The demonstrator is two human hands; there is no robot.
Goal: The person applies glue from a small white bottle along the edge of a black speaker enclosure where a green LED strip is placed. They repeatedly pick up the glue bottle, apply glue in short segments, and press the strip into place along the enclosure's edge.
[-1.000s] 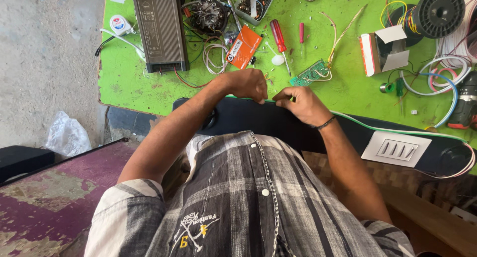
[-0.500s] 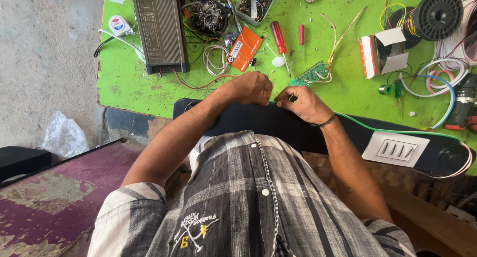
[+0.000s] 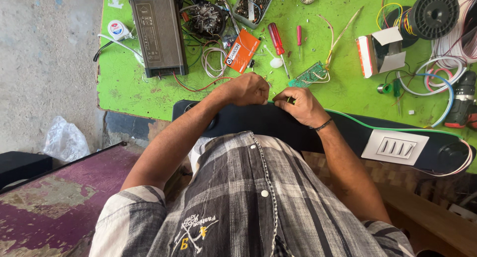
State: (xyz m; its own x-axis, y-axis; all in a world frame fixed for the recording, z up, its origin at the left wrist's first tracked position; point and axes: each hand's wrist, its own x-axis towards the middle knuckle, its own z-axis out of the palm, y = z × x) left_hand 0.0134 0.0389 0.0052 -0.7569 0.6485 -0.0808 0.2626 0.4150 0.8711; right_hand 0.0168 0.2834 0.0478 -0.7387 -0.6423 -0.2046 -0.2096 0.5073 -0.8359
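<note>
Working right at the near edge of the green desk [image 3: 129, 88], both hands are meeting over a long black panel [image 3: 258, 120] lying across the lap. The left hand [image 3: 248, 89] is curling into a loose fist, fingers bunched downward, apparently pinching something small, though what it is gripping is too hidden to tell. The right hand [image 3: 300, 105] is closing thumb against fingertips on the end of a thin green wire [image 3: 377, 124] that is trailing away along the panel's top edge toward a white switch plate [image 3: 395, 147]. Just beyond the knuckles a small green circuit board [image 3: 310, 76] is sitting with pale leads attached, and a red screwdriver [image 3: 276, 41] is lying nearby beside an orange packet [image 3: 242, 50]. Judging from this, the risk is the wire slipping out of that fine pinch, or a tug dragging the little board off the desk, since slack looks short and the panel is only balancing on the lap
</note>
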